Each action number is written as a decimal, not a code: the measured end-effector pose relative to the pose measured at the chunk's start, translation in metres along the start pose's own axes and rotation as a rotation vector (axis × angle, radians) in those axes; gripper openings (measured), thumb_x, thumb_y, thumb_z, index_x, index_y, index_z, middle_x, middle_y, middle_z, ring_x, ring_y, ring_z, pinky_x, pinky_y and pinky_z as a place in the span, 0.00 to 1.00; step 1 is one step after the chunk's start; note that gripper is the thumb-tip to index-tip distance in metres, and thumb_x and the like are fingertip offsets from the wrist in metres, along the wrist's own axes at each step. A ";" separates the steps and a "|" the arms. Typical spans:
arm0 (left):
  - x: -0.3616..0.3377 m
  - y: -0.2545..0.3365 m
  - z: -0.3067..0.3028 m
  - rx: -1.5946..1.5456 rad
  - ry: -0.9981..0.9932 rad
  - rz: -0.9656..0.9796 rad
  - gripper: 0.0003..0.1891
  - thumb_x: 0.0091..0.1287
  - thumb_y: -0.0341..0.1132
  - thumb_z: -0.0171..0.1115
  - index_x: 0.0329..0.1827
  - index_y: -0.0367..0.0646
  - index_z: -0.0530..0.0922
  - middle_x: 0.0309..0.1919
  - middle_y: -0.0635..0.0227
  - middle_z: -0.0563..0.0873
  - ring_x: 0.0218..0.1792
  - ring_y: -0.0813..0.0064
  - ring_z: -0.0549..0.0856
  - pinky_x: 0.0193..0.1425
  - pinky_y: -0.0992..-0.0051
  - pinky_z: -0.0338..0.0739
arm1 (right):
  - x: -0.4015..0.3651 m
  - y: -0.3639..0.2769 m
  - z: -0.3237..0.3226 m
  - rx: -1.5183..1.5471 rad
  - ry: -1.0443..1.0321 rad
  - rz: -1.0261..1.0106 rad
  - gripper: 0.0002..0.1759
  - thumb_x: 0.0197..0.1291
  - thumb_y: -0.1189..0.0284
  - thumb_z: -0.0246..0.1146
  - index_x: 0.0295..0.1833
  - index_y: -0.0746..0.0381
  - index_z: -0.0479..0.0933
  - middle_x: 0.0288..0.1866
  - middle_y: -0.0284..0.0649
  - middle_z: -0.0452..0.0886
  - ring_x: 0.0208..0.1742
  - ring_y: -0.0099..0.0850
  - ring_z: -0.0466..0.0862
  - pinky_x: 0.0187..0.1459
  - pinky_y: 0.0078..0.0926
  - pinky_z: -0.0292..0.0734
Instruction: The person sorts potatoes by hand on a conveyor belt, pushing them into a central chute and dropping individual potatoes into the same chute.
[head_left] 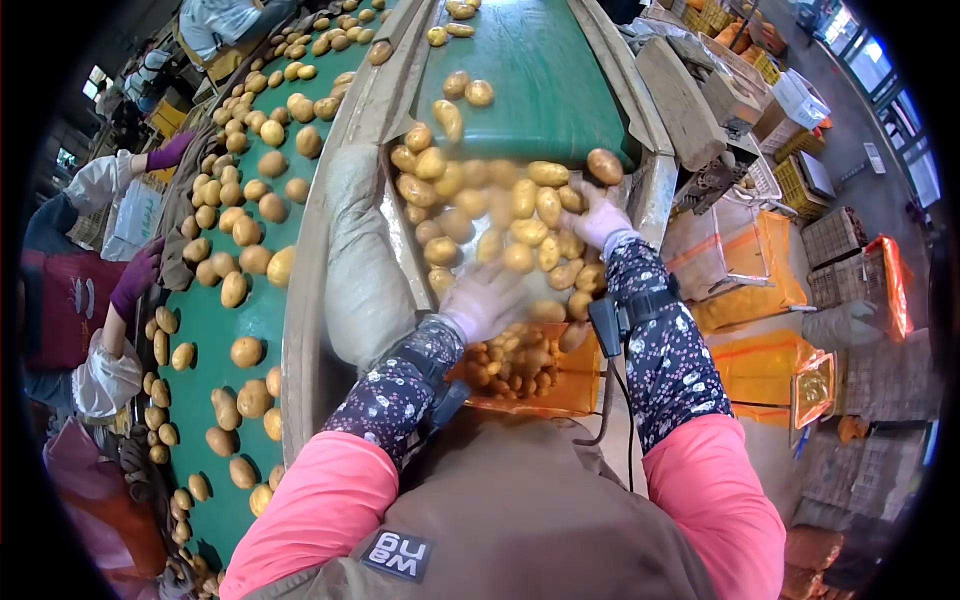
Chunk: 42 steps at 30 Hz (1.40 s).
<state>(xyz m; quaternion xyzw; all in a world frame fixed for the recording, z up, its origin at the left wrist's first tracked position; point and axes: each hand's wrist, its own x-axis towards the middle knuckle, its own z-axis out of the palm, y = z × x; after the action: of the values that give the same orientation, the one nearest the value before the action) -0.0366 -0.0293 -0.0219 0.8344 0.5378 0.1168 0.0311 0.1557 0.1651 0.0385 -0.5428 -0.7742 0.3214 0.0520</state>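
Observation:
My left hand point(488, 301), in a pale thin glove, lies over the lower part of a sorting chute among potatoes point(528, 230). Motion blurs its fingers, but they look stretched out, with nothing gripped. At the chute's right side, my right hand point(600, 218), gloved the same way, has its fingers apart and touches potatoes there. One darker potato point(604, 166) sits just above that hand, by the end of the belt. Below my hands, an orange mesh bag point(575, 385) hangs at the chute's mouth with many small potatoes point(512, 362) inside.
A green conveyor belt point(510, 95) carries a few potatoes toward the chute. Left of it runs a second green belt point(215, 335) covered with potatoes. A co-worker's purple-gloved hand point(137, 277) rests at its far edge. Orange mesh bags point(765, 375) and crates point(835, 240) stand right.

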 end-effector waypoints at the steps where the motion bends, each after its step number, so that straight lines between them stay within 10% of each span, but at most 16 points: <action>1: -0.001 0.001 0.003 -0.021 0.008 0.022 0.23 0.62 0.48 0.63 0.61 0.57 0.79 0.64 0.66 0.78 0.69 0.57 0.72 0.68 0.51 0.69 | -0.008 -0.005 0.003 -0.010 -0.023 -0.011 0.48 0.52 0.48 0.72 0.78 0.44 0.61 0.78 0.66 0.52 0.75 0.60 0.66 0.75 0.43 0.63; 7: -0.008 0.000 0.017 0.111 0.191 -0.004 0.23 0.62 0.49 0.64 0.60 0.55 0.80 0.64 0.68 0.77 0.71 0.56 0.69 0.75 0.43 0.57 | -0.050 -0.012 0.038 -0.160 -0.060 -0.005 0.54 0.51 0.51 0.69 0.82 0.44 0.52 0.83 0.64 0.41 0.77 0.60 0.63 0.77 0.40 0.61; 12: 0.015 0.002 0.008 0.145 0.206 -0.677 0.34 0.59 0.57 0.66 0.68 0.54 0.77 0.75 0.50 0.65 0.77 0.42 0.59 0.77 0.40 0.50 | -0.059 -0.019 0.056 -0.188 -0.064 0.015 0.48 0.52 0.55 0.67 0.80 0.49 0.58 0.84 0.60 0.41 0.78 0.60 0.61 0.77 0.43 0.59; 19: 0.010 0.000 0.003 0.039 0.051 -0.592 0.36 0.60 0.58 0.64 0.72 0.56 0.73 0.78 0.52 0.61 0.77 0.42 0.59 0.75 0.41 0.55 | -0.034 -0.039 0.091 -0.241 0.475 -0.585 0.34 0.52 0.65 0.65 0.69 0.56 0.73 0.76 0.51 0.65 0.75 0.59 0.64 0.75 0.53 0.59; 23: 0.011 0.008 -0.003 0.263 -0.055 -0.528 0.27 0.61 0.56 0.63 0.62 0.57 0.83 0.71 0.51 0.72 0.73 0.42 0.67 0.72 0.48 0.61 | -0.014 -0.099 0.092 -0.179 0.382 -0.800 0.32 0.59 0.69 0.62 0.71 0.56 0.72 0.76 0.53 0.66 0.78 0.54 0.62 0.77 0.49 0.55; 31: 0.012 -0.007 0.024 -0.326 0.048 -0.707 0.24 0.58 0.57 0.68 0.51 0.51 0.85 0.49 0.63 0.87 0.55 0.54 0.81 0.66 0.54 0.70 | 0.013 -0.139 0.112 -0.243 0.159 -0.651 0.24 0.60 0.70 0.58 0.64 0.51 0.78 0.74 0.50 0.70 0.75 0.44 0.70 0.74 0.43 0.62; 34: 0.018 0.010 -0.045 0.026 -0.362 -0.419 0.21 0.56 0.53 0.68 0.49 0.54 0.86 0.51 0.66 0.86 0.57 0.61 0.80 0.66 0.54 0.70 | 0.006 -0.125 0.102 -0.294 0.054 -0.623 0.17 0.56 0.69 0.62 0.52 0.57 0.81 0.63 0.52 0.81 0.64 0.47 0.79 0.69 0.46 0.68; 42: 0.001 0.002 0.001 0.023 0.167 -0.255 0.20 0.56 0.50 0.67 0.50 0.55 0.86 0.59 0.64 0.82 0.68 0.53 0.72 0.75 0.41 0.56 | -0.027 -0.074 0.100 -0.303 0.328 -0.647 0.13 0.50 0.70 0.65 0.43 0.60 0.82 0.54 0.48 0.83 0.59 0.46 0.81 0.63 0.45 0.71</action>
<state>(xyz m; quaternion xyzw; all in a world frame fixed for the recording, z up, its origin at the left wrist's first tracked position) -0.0344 -0.0295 -0.0219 0.7471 0.6413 0.1744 -0.0088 0.0639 0.0817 0.0079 -0.3163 -0.9254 0.0796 0.1929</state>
